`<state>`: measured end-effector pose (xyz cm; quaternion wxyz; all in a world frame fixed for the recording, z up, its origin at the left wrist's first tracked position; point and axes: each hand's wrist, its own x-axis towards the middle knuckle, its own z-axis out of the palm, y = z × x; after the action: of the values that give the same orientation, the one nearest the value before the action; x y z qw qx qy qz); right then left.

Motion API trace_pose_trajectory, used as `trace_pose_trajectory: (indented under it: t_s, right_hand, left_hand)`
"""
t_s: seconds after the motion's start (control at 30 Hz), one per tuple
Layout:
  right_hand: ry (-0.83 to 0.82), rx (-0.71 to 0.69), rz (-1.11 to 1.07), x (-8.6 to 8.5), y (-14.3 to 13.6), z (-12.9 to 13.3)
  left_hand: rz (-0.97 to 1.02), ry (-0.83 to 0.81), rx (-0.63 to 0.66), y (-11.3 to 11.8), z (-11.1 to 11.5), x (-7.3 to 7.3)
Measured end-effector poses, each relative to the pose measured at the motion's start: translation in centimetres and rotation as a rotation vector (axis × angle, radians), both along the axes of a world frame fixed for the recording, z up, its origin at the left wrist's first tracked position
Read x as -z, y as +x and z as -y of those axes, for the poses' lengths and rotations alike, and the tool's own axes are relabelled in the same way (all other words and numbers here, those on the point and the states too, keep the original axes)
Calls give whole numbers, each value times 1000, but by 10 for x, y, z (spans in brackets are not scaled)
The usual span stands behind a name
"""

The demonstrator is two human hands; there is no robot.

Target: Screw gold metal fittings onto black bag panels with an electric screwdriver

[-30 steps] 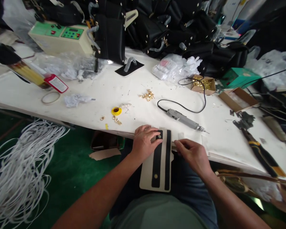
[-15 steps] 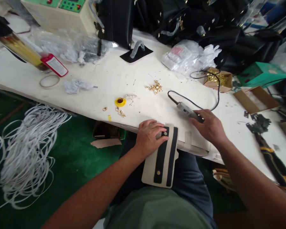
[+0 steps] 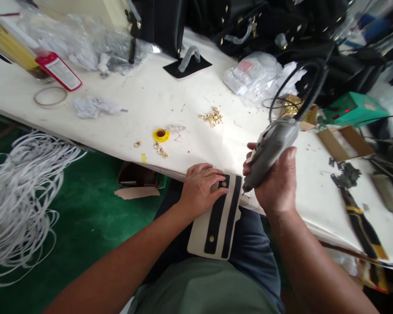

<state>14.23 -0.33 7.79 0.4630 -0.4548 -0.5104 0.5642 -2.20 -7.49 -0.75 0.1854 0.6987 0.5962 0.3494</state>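
My right hand [image 3: 278,185] is wrapped round a grey corded electric screwdriver [image 3: 271,148], its thin tip pointing down beside the panel's upper right edge. A beige flat panel [image 3: 200,235] with two dark strips lies tilted across my lap, its top against the table edge. Two round metal studs show on the wider dark strip [image 3: 216,218]. My left hand [image 3: 201,189] grips the panel's upper left part, fingers and thumb near the upper stud. Some of the panel's left edge is hidden under that hand.
Small gold metal fittings [image 3: 212,117] lie in a pile on the white table [image 3: 118,139], near a yellow spool [image 3: 160,135]. At right are a green box [image 3: 356,108], cardboard boxes and pliers [image 3: 363,226]. Black bags [image 3: 163,26] line the back. White cord [image 3: 29,200] heaps at left.
My right hand has lifted the screwdriver off the table and turned it tip down, bringing it close to the panel. The left hand keeps its hold on the panel.
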Motion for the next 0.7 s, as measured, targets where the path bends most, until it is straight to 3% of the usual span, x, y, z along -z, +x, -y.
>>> trace_pose_trajectory:
  t_s: [0.2,0.37,0.7]
  right_hand:
    - [-137,51,-178,-14,-1,-2]
    - [-162,0,-321,-20,0,0]
    - [-146,80,-358,-25,9,2]
  left_hand:
    - [-1,44,-6,-1,-1,3]
    - [-10,42,-12,0,-1,2]
    - [-25,38,-18,3,0,3]
